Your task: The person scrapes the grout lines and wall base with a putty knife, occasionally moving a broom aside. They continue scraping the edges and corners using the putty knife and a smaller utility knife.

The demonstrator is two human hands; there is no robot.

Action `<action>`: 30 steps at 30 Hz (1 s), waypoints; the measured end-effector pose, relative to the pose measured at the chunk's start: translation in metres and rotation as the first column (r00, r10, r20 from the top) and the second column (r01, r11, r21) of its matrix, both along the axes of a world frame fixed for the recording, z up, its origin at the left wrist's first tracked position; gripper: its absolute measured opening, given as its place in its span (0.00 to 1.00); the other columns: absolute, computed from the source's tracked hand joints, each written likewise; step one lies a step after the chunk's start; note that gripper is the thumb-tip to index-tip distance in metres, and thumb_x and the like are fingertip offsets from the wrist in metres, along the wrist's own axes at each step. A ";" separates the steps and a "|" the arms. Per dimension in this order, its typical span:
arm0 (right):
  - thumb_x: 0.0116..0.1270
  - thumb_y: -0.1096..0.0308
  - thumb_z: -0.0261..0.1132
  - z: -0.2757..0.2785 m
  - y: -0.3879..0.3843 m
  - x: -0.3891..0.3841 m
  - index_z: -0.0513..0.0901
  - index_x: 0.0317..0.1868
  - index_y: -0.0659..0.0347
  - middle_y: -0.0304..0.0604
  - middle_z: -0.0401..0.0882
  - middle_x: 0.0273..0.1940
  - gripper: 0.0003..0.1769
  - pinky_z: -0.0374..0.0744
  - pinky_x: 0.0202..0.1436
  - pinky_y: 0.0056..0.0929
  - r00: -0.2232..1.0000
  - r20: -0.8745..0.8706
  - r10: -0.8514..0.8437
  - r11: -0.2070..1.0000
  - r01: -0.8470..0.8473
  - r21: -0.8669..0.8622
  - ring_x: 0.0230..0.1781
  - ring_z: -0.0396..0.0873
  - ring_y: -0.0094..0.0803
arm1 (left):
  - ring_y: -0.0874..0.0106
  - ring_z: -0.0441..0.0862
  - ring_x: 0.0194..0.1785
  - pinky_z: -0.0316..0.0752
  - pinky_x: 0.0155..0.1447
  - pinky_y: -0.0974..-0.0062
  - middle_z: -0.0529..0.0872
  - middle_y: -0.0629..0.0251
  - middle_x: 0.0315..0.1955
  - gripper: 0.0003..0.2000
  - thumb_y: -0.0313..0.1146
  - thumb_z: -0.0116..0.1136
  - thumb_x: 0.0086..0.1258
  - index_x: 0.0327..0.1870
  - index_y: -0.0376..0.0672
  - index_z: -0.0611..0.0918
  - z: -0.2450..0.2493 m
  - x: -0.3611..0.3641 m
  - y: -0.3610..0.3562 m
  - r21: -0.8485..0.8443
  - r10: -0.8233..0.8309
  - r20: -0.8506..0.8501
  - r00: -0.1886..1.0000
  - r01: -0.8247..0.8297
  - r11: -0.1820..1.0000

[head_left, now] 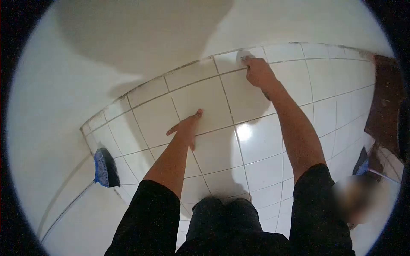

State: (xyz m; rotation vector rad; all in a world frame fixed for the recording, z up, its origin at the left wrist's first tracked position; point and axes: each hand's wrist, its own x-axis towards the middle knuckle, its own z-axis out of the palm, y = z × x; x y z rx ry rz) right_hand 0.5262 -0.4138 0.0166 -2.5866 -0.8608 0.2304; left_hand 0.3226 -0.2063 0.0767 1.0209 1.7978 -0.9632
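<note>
My left hand (186,127) rests on the pale floor tiles (204,99) with its fingers spread, holding nothing. Further out and to the right, my right hand (259,72) is closed, its fingertips down at the row of narrow tiles along the wall's foot. A small pale thing seems to show at those fingertips, but it is too small and shaded to name. Dark dirt marks the joint (188,65) between tiles and wall.
A broom with a blue and black head (106,167) leans at the left, its thin handle slanting down. Another blue broom head (362,164) is at the right, below a dark brown panel (386,102). The white wall (277,21) rises ahead. A blurred patch covers the lower right.
</note>
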 end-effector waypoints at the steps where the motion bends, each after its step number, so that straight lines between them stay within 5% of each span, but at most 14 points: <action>1: 0.55 0.78 0.58 -0.007 0.005 0.013 0.82 0.52 0.61 0.58 0.84 0.43 0.22 0.82 0.53 0.46 0.997 -0.063 -0.049 0.997 0.045 -0.063 0.46 0.83 0.54 | 0.36 0.36 0.77 0.46 0.68 0.25 0.32 0.42 0.76 0.69 0.68 0.65 0.54 0.73 0.40 0.22 0.002 -0.003 0.000 -0.016 -0.030 0.009 1.000 0.030 0.999; 2: 0.55 0.77 0.59 -0.014 0.005 0.018 0.81 0.53 0.61 0.59 0.84 0.43 0.22 0.82 0.52 0.46 0.987 -0.129 -0.098 0.988 0.081 -0.132 0.46 0.83 0.54 | 0.36 0.36 0.77 0.46 0.68 0.25 0.32 0.42 0.76 0.69 0.68 0.65 0.54 0.73 0.40 0.22 0.003 -0.005 -0.001 -0.014 -0.032 -0.004 0.999 0.032 0.999; 4: 0.56 0.76 0.59 0.022 0.014 0.017 0.82 0.52 0.60 0.60 0.84 0.43 0.21 0.82 0.51 0.46 0.956 -0.276 -0.101 0.992 0.077 -0.099 0.46 0.83 0.56 | 0.46 0.50 0.77 0.41 0.70 0.25 0.58 0.64 0.76 0.46 0.70 0.49 0.67 0.78 0.51 0.50 0.001 0.001 -0.003 -0.084 -0.329 -0.057 0.943 0.323 0.942; 8: 0.59 0.75 0.58 0.023 -0.003 0.002 0.84 0.48 0.59 0.61 0.83 0.43 0.17 0.80 0.52 0.49 0.970 -0.221 -0.102 0.995 0.098 -0.028 0.45 0.82 0.58 | 0.45 0.48 0.77 0.39 0.70 0.25 0.59 0.61 0.75 0.46 0.70 0.49 0.67 0.78 0.50 0.51 -0.029 -0.016 0.010 -0.066 -0.166 0.013 0.986 0.166 0.984; 10: 0.57 0.77 0.56 0.031 -0.011 -0.012 0.83 0.49 0.63 0.60 0.83 0.46 0.19 0.78 0.54 0.43 0.975 -0.213 -0.062 0.992 0.084 0.098 0.49 0.80 0.56 | 0.41 0.44 0.77 0.39 0.70 0.25 0.52 0.56 0.76 0.51 0.67 0.55 0.64 0.77 0.47 0.44 0.007 -0.007 0.023 -0.236 -0.529 0.260 0.808 0.584 0.776; 13: 0.57 0.77 0.58 0.034 -0.020 -0.015 0.78 0.57 0.64 0.60 0.75 0.59 0.24 0.78 0.57 0.45 0.959 -0.284 -0.013 1.000 0.017 0.011 0.52 0.79 0.56 | 0.35 0.38 0.77 0.38 0.69 0.24 0.42 0.47 0.78 0.60 0.64 0.63 0.61 0.77 0.43 0.33 0.045 0.004 0.035 -0.226 -0.712 0.655 0.254 0.965 0.136; 14: 0.57 0.77 0.59 0.030 -0.020 -0.017 0.76 0.60 0.61 0.59 0.70 0.64 0.27 0.78 0.57 0.47 0.963 -0.267 -0.024 1.000 0.023 -0.008 0.52 0.79 0.57 | 0.35 0.38 0.77 0.38 0.69 0.24 0.42 0.47 0.78 0.60 0.64 0.63 0.61 0.77 0.43 0.33 0.036 0.001 0.026 -0.232 -0.714 0.650 0.260 0.963 0.139; 15: 0.57 0.77 0.59 0.031 -0.016 -0.021 0.76 0.60 0.61 0.59 0.70 0.64 0.27 0.78 0.57 0.47 0.962 -0.273 -0.021 1.000 0.021 -0.004 0.52 0.79 0.57 | 0.34 0.38 0.76 0.39 0.69 0.24 0.42 0.47 0.78 0.60 0.64 0.63 0.60 0.77 0.42 0.32 0.020 -0.002 0.007 -0.242 -0.518 0.372 0.770 0.619 0.747; 16: 0.56 0.78 0.59 0.035 -0.010 -0.025 0.72 0.63 0.61 0.56 0.65 0.68 0.30 0.78 0.59 0.46 0.963 -0.241 -0.123 0.990 0.102 -0.099 0.54 0.78 0.55 | 0.34 0.39 0.76 0.40 0.68 0.23 0.42 0.48 0.78 0.61 0.65 0.63 0.60 0.77 0.41 0.32 0.010 -0.005 -0.002 -0.032 0.002 0.141 0.990 0.003 0.999; 20: 0.56 0.79 0.60 0.061 0.005 -0.027 0.69 0.67 0.60 0.51 0.58 0.73 0.34 0.78 0.63 0.43 0.961 -0.164 -0.223 0.934 0.163 -0.317 0.61 0.76 0.49 | 0.34 0.39 0.76 0.40 0.69 0.25 0.42 0.48 0.78 0.61 0.68 0.62 0.59 0.77 0.42 0.32 -0.012 -0.018 0.002 -0.105 0.039 0.179 0.983 -0.020 0.994; 22: 0.56 0.79 0.60 0.062 0.003 -0.022 0.69 0.67 0.60 0.50 0.60 0.72 0.35 0.78 0.63 0.42 0.967 -0.172 -0.186 0.941 0.124 -0.316 0.61 0.76 0.48 | 0.33 0.48 0.74 0.39 0.68 0.21 0.56 0.52 0.75 0.45 0.71 0.45 0.67 0.76 0.46 0.56 -0.022 -0.019 0.004 -0.112 -0.142 0.148 0.979 0.159 0.981; 26: 0.56 0.81 0.58 0.043 -0.006 -0.015 0.68 0.68 0.59 0.49 0.64 0.70 0.35 0.78 0.62 0.42 0.989 -0.128 -0.068 0.958 0.029 -0.286 0.60 0.76 0.47 | 0.34 0.48 0.74 0.37 0.69 0.22 0.56 0.53 0.75 0.45 0.72 0.43 0.67 0.76 0.46 0.57 -0.003 -0.016 0.004 -0.121 -0.260 0.205 0.944 0.288 0.950; 28: 0.56 0.81 0.58 0.033 -0.004 -0.014 0.69 0.67 0.59 0.49 0.67 0.67 0.34 0.78 0.62 0.42 0.990 -0.117 -0.083 0.957 0.046 -0.285 0.59 0.77 0.47 | 0.34 0.48 0.75 0.36 0.69 0.23 0.56 0.53 0.76 0.46 0.72 0.43 0.67 0.76 0.47 0.56 -0.012 -0.024 0.014 -0.147 -0.459 0.352 0.816 0.532 0.834; 30: 0.57 0.80 0.59 0.027 -0.002 -0.006 0.70 0.66 0.59 0.50 0.71 0.65 0.33 0.79 0.61 0.42 0.989 -0.108 -0.098 0.957 0.064 -0.283 0.59 0.77 0.48 | 0.36 0.45 0.76 0.39 0.69 0.24 0.50 0.50 0.76 0.52 0.73 0.48 0.64 0.76 0.43 0.42 -0.015 -0.009 0.004 -0.147 -0.291 0.140 0.946 0.311 0.939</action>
